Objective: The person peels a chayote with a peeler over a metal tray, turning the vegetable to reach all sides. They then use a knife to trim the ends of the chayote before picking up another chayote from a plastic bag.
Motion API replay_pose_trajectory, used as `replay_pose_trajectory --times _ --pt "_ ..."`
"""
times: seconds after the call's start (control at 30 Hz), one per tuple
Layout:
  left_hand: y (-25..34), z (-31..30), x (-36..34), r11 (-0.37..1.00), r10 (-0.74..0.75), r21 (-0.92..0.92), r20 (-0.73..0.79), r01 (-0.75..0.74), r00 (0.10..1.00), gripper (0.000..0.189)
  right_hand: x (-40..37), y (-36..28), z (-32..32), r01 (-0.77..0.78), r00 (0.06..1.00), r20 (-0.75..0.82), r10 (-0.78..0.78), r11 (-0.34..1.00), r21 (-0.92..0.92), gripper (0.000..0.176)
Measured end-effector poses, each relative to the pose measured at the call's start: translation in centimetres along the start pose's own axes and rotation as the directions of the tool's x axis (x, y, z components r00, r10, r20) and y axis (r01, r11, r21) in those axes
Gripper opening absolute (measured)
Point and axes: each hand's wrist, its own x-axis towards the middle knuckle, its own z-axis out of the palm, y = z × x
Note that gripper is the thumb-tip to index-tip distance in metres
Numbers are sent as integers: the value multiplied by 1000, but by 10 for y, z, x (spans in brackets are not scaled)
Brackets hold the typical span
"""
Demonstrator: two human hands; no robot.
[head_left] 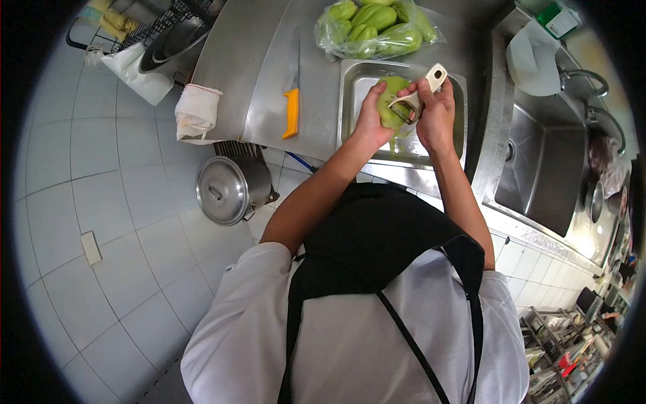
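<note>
My left hand (369, 120) is closed around a pale green chayote (387, 103) above a shallow metal pan (344, 111). In my right hand (437, 116) is a white-handled peeler (435, 77), its blade against the chayote's right side. Some green peel (396, 146) lies in the pan below my hands. Behind the pan, a clear plastic bag (330, 44) holds several more chayotes (374, 18). A knife with a yellow handle (291, 114) lies on the steel counter to the left of the pan.
A folded white cloth (198, 111) sits at the counter's left corner. Below it stands a lidded metal pot (222, 190) near the tiled floor. On the right are a steel sink (538, 155), its faucet (592, 79) and a white plastic container (531, 57).
</note>
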Motion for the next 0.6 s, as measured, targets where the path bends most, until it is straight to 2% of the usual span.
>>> replay_pose_trajectory --times 0.17,0.3,0.43,0.47,0.57,0.6 --pt "1 -5 4 999 10 50 5 -11 1000 47 5 11 -4 37 999 -24 -38 997 -71 17" --pt "1 -6 -3 997 30 78 -74 -24 997 47 20 12 0 93 994 -42 -98 991 -93 17" --pt "8 -11 -5 997 27 72 -83 -21 996 45 36 28 -2 68 998 -4 -68 996 -52 17" --pt "7 -16 -10 996 38 86 -90 -30 995 45 43 33 -1 74 997 -3 -74 997 -2 24" --pt "7 -28 -18 994 44 99 -92 -34 995 44 56 40 2 74 996 -42 -76 995 -60 21" --pt "5 -41 -19 995 34 101 -75 -26 997 45 61 43 0 65 994 -82 -74 992 -112 25"
